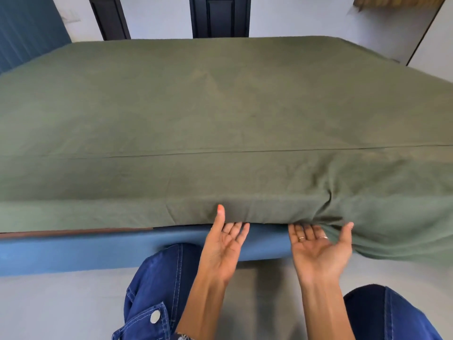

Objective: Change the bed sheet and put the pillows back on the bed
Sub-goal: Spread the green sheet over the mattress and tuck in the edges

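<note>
across mattress: green sheet [220, 114] smooth, near-edge bunched.

fingertips of both hands hidden under the green sheet [220, 123] — sheet's sides cut off by frame edges

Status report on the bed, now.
Left hand and right hand palm-up, fingertips tucking green sheet under mattress edge. Sheet hangs untucked right of hands. No pillows in view. Nothing blocking.

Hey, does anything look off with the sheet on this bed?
Yes. To the right of the right hand, the green sheet bunches and hangs loose over the blue bed frame; left of the left hand it looks tucked.
</note>
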